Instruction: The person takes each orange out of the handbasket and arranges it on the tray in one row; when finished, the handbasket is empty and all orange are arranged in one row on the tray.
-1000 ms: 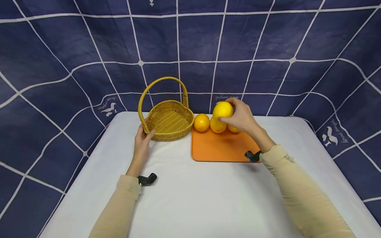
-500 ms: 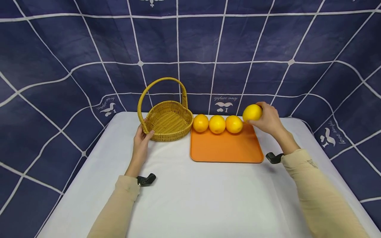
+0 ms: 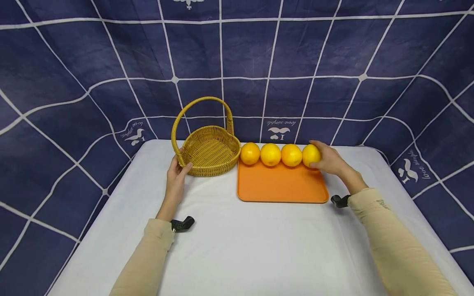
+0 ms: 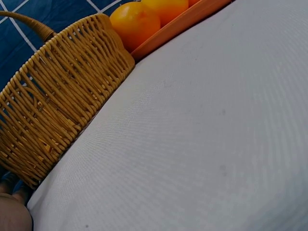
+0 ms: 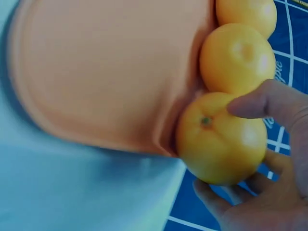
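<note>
Several yellow-orange fruits stand in a row along the far edge of an orange tray (image 3: 281,185). My right hand (image 3: 327,158) grips the rightmost fruit (image 3: 310,155) (image 5: 220,138), which rests at the tray's far right corner (image 5: 163,139). Its neighbours (image 3: 291,155) (image 5: 236,57) touch one another in line. My left hand (image 3: 177,172) holds the near left rim of an empty wicker basket (image 3: 209,151) (image 4: 53,110) with a tall arched handle. The leftmost fruit (image 3: 249,153) (image 4: 134,24) sits close beside the basket.
A white cloth covers the table (image 3: 237,246). A dark blue backdrop with white grid lines (image 3: 259,61) hangs behind and to both sides. Black wrist mounts (image 3: 182,224) show by each sleeve.
My right hand carried the fruit from above the middle of the row out to the right, then lowered it onto the tray's right end. The left hand stayed on the basket.
</note>
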Demonstrator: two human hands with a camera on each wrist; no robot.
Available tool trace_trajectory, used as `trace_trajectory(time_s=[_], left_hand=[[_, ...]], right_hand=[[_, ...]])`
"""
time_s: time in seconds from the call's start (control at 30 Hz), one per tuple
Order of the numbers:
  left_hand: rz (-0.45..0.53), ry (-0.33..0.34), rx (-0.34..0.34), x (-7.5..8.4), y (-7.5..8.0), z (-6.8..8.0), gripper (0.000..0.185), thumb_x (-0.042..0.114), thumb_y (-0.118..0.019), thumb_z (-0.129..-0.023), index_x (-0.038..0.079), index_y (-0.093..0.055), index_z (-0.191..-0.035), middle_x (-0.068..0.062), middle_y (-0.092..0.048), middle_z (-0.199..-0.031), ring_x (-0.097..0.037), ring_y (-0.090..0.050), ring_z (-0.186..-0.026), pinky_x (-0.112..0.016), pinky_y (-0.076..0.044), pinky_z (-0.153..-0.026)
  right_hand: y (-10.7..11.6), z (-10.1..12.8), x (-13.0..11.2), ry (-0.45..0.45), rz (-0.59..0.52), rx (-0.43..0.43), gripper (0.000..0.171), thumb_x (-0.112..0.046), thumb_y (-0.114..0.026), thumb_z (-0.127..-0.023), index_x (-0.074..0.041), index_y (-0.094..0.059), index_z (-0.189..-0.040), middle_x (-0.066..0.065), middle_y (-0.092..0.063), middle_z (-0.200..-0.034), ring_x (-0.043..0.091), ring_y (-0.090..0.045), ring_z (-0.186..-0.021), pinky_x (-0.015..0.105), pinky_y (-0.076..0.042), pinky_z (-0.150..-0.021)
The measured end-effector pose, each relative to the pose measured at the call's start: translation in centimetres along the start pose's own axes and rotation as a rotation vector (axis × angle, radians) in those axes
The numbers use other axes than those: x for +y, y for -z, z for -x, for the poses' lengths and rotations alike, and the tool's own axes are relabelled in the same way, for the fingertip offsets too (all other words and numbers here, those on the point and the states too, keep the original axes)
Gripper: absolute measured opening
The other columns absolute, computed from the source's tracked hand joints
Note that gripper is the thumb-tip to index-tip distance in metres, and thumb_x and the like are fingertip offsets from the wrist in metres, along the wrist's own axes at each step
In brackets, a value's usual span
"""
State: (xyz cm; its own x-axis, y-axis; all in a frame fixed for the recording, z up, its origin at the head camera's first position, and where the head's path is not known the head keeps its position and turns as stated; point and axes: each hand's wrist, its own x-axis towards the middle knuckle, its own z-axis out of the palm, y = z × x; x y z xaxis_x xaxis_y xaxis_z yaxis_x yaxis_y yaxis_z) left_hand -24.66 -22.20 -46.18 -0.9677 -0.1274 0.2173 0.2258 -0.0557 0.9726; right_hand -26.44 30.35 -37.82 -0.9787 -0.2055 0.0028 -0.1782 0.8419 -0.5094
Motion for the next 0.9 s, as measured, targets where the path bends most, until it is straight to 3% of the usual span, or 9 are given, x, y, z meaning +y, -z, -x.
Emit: trace_trajectory(time_s=[0.17, 0.33, 0.63, 0.77, 0.9], left_hand=[[-0.002, 0.007, -0.002, 0.1, -0.1, 0.0, 0.067, 0.010, -0.060, -0.107, 0.014, -0.030, -0.167, -0.006, -0.030, -0.173, -0.022, -0.028, -0.160, -0.031, -0.029, -0.129], [-0.015, -0.005, 0.002, 0.0, -0.4, -0.1, 0.067, 0.008, -0.060, -0.106, 0.012, -0.030, -0.167, -0.010, -0.030, -0.173, -0.024, -0.028, -0.160, -0.039, -0.026, -0.132], [-0.303, -0.088, 0.075, 0.5, -0.4, 0.2, 0.074, 0.033, -0.066, -0.104, 0.021, -0.028, -0.166, -0.004, -0.037, -0.169, -0.021, -0.030, -0.159, -0.044, -0.026, -0.132], [-0.465, -0.228, 0.163, 1.3, -0.5, 0.2, 0.077, 0.038, -0.070, -0.101, 0.023, -0.032, -0.166, -0.001, -0.035, -0.171, -0.019, -0.027, -0.160, -0.046, -0.025, -0.132], [-0.564, -0.490, 0.259, 2.9, -1.0, -0.2, 0.077, 0.032, -0.074, -0.098, 0.016, -0.038, -0.164, -0.004, -0.033, -0.172, -0.022, -0.027, -0.160, -0.049, -0.025, -0.132]], right_hand=[[-1.2, 0.2, 0.6, -0.064, -0.100, 0.071, 0.089, -0.019, -0.072, -0.091, -0.005, -0.025, -0.166, 0.030, -0.038, -0.161, 0.050, -0.050, -0.129, 0.068, -0.040, -0.116], [-1.9, 0.8, 0.6, -0.091, -0.137, 0.158, 0.088, -0.022, -0.071, -0.094, -0.005, -0.023, -0.167, 0.030, -0.033, -0.165, 0.052, -0.040, -0.144, 0.070, -0.032, -0.121], [-2.0, 3.5, -0.3, 0.009, -0.085, 0.300, 0.083, -0.024, -0.071, -0.097, -0.004, -0.029, -0.165, 0.028, -0.026, -0.169, 0.053, -0.026, -0.155, 0.076, -0.023, -0.122], [-2.0, 5.2, -0.3, -0.011, -0.076, 0.320, 0.085, -0.037, -0.070, -0.099, -0.007, -0.028, -0.166, 0.025, -0.024, -0.172, 0.050, -0.025, -0.156, 0.078, -0.024, -0.120], [-2.1, 7.0, -0.1, -0.004, -0.060, 0.345, 0.091, -0.046, -0.072, -0.097, -0.008, -0.028, -0.167, 0.024, -0.025, -0.172, 0.049, -0.024, -0.157, 0.078, -0.024, -0.120]])
